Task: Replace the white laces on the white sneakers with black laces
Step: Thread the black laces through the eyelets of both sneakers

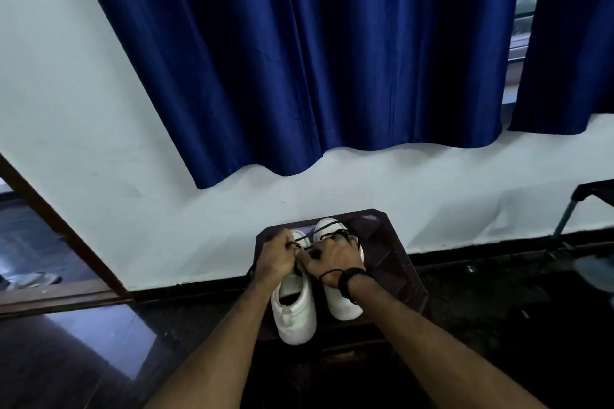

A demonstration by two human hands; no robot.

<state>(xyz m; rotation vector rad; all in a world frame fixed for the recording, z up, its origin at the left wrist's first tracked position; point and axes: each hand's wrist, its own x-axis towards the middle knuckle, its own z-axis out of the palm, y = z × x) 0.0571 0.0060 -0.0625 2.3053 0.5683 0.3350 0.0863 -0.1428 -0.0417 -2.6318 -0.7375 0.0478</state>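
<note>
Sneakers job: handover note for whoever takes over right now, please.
Left hand: pinching a black lace over the left sneaker.
Right hand: fingers curled in black lace over the right sneaker.
Both sneakers stand side by side on a dark stool by the wall, toes away from the person.
Done: no white laces visible; black lace runs across both shoes' fronts.
Left: finish threading and tie. How many eyelets are laced is hidden by the hands.

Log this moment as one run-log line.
left hand: pinches black lace | right hand: grips black lace | sneakers: on dark stool
</note>
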